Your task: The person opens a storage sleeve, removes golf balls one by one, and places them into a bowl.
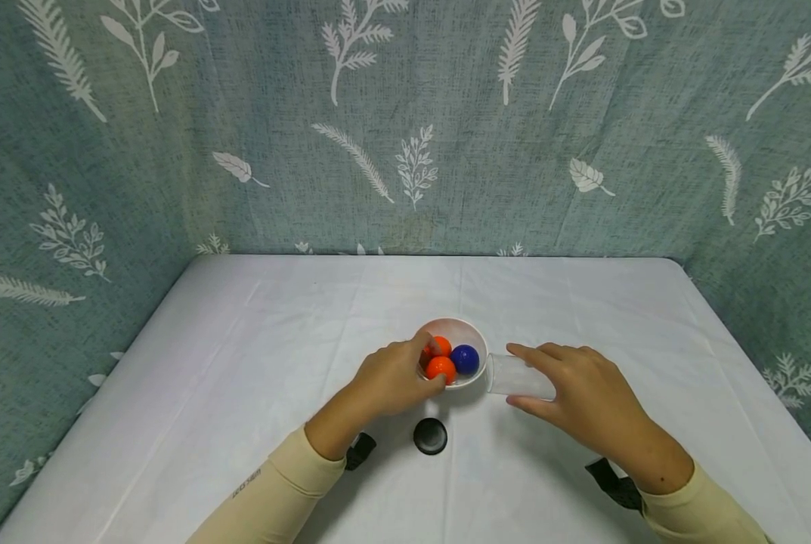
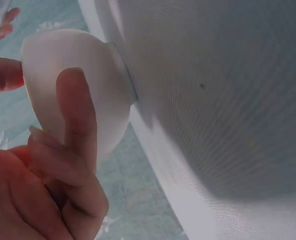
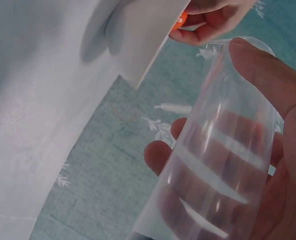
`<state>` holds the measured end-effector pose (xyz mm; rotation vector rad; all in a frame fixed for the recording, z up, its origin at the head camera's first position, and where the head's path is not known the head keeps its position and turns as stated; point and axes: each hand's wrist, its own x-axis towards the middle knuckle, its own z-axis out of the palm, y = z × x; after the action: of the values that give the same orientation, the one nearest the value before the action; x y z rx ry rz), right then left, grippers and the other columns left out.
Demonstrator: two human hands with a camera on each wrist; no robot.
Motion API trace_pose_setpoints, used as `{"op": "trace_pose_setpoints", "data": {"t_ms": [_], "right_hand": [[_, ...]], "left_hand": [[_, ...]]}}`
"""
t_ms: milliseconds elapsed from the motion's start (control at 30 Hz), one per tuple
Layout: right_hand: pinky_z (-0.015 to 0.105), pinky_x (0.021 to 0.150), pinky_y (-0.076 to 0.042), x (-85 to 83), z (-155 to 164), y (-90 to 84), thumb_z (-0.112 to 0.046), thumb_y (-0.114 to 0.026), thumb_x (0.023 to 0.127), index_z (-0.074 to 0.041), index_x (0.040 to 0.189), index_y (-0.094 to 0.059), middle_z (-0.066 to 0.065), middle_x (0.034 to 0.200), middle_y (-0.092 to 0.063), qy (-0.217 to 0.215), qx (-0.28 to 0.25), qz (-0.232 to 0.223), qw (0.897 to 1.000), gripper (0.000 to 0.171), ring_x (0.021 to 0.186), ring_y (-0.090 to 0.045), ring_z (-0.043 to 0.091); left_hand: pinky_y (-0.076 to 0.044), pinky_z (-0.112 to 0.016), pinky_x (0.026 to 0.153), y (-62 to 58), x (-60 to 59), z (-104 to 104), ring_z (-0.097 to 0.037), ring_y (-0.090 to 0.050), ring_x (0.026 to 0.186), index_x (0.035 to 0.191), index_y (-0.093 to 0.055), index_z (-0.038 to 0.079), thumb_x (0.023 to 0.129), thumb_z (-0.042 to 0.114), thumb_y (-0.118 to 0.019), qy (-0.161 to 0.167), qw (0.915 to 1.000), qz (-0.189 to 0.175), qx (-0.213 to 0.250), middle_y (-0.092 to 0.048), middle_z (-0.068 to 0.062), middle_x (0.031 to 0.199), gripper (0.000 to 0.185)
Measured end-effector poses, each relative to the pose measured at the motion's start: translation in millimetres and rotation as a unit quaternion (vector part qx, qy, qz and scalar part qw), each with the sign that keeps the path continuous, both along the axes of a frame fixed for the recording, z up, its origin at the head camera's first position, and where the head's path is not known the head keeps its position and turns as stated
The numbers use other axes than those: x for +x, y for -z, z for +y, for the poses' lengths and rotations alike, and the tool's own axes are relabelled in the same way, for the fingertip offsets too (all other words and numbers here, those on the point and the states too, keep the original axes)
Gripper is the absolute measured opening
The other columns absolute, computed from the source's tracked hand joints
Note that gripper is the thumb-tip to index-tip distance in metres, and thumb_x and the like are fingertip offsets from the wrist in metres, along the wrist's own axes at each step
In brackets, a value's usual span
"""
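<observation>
A: While the left hand (image 1: 394, 378) sits at the near-left rim of the white bowl (image 1: 476, 332), where do its fingers (image 2: 78, 117) actually lie?

B: They curl against the bowl's outer wall, and the thumb side reaches over the rim to an orange ball (image 1: 441, 369). The head view suggests a pinch on that ball, but the fingertips are partly hidden, so I'd call it a grip on bowl and ball together and no finer than that.

A: What else is in the bowl?

B: A second orange ball (image 1: 439, 346) just behind the first, and a blue ball (image 1: 465, 359) to their right, all three touching or nearly so.

A: And the right hand (image 1: 582, 397)?

B: It holds a clear plastic cup (image 1: 517, 375), fingers and thumb wrapped round its wall; the wrist view shows them through the plastic. The cup lies on its side, long axis running left to right, its mouth facing the bowl and almost touching the bowl's right rim.

A: So which hand is nearer the balls?

B: The left one, already on them. The cup's mouth lies just to the right of the blue ball, with the bowl's wall between.

A: Anything else on the desk (image 1: 242, 363)?

B: A small black round lid-like disc (image 1: 430, 435) lies near the person, just in front of the bowl, between the two forearms.
</observation>
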<state>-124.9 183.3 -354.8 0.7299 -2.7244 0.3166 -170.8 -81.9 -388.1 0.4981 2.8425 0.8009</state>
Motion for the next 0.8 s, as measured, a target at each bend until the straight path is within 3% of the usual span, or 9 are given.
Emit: {"op": "trace_pose_setpoints", "data": {"t_ms": [267,500,700,800], "right_hand": [[0.050,0.080,-0.058,-2.1,0,0.8,-0.044,-0.087,0.073,-0.018,0.129,-0.067,0.008,0.108,-0.075,0.002,-0.018,0.004,1.000,0.064,0.091,-0.072,0.028],[0.042,0.070,-0.059,-6.3,-2,2.5,-0.033,-0.091,0.070,-0.008,0.119,-0.068,0.009,0.104,-0.074,-0.004,-0.117,0.055,0.992,0.060,0.087,-0.070,0.024],[0.039,0.075,-0.055,-11.4,1,4.0,-0.025,-0.086,0.080,-0.010,0.117,-0.059,0.005,0.108,-0.070,0.024,-0.214,-0.008,0.977,0.049,0.094,-0.064,0.020],[0.030,0.081,-0.052,-17.0,4,6.5,-0.024,-0.082,0.084,-0.009,0.117,-0.055,0.004,0.110,-0.071,0.024,-0.245,-0.041,0.968,0.045,0.098,-0.064,0.017]], "left_hand": [[-0.044,-0.030,0.060,-2.2,1.0,-1,-0.014,-0.055,0.067,0.109,-0.055,0.017,0.087,0.040,-0.066,0.011,0.9999,0.004,-0.012,-0.066,0.002,0.088,0.034],[-0.046,-0.028,0.065,-2.8,1.9,-2,-0.009,-0.057,0.071,0.114,-0.060,0.021,0.094,0.042,-0.062,0.009,0.9999,0.007,0.004,-0.067,0.009,0.093,0.029],[-0.047,-0.029,0.065,-5.0,2.6,-3,-0.008,-0.059,0.075,0.115,-0.065,0.021,0.096,0.041,-0.061,0.000,0.9997,0.016,0.018,-0.068,0.007,0.098,0.028],[-0.047,-0.029,0.066,-4.9,2.7,-3,-0.009,-0.060,0.077,0.114,-0.065,0.021,0.096,0.042,-0.061,-0.007,0.9996,0.016,0.020,-0.069,0.006,0.099,0.028]]}}
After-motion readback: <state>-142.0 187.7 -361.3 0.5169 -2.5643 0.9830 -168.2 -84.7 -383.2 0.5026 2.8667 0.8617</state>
